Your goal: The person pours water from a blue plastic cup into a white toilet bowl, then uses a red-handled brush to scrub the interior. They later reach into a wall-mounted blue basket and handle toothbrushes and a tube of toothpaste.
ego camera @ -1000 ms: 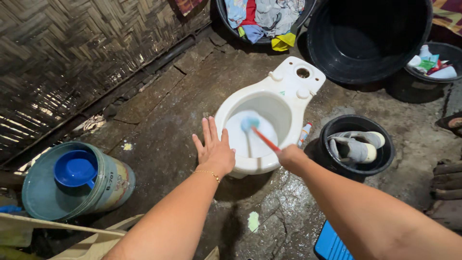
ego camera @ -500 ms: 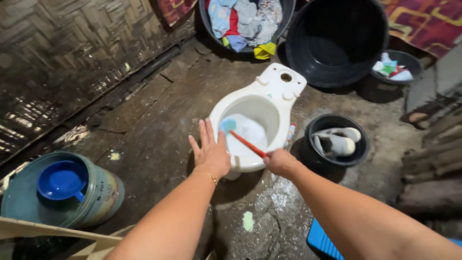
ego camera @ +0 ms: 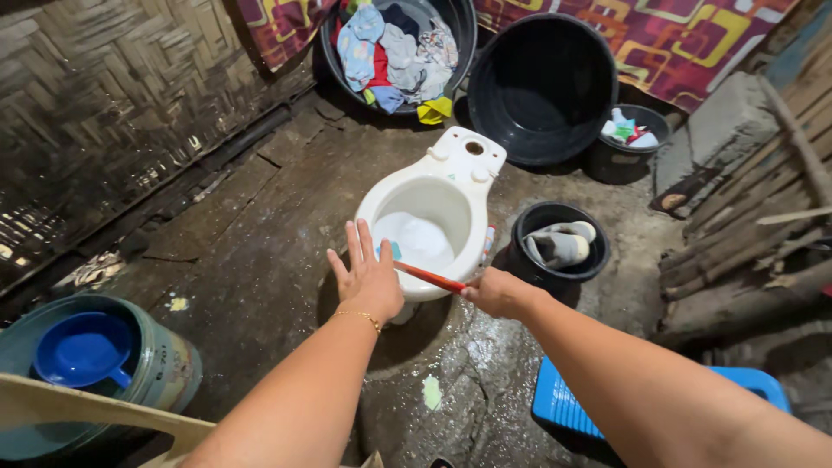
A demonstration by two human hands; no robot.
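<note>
Two hands [ego camera: 368,277], brush [ego camera: 425,276] between, over toilet [ego camera: 433,186]

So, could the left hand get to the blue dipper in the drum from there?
Probably yes. The left hand is spread and holds nothing, and the dipper lies uncovered in the open drum on that same side, with only bare wet floor between.

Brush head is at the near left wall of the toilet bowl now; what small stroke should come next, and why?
Probably sweep the brush toward the far wall of the toilet bowl. The right hand grips the red handle, its blue head sits by the near left rim beside the spread left hand, and foam covers only the bowl's bottom, so the far wall looks unscrubbed.
</note>
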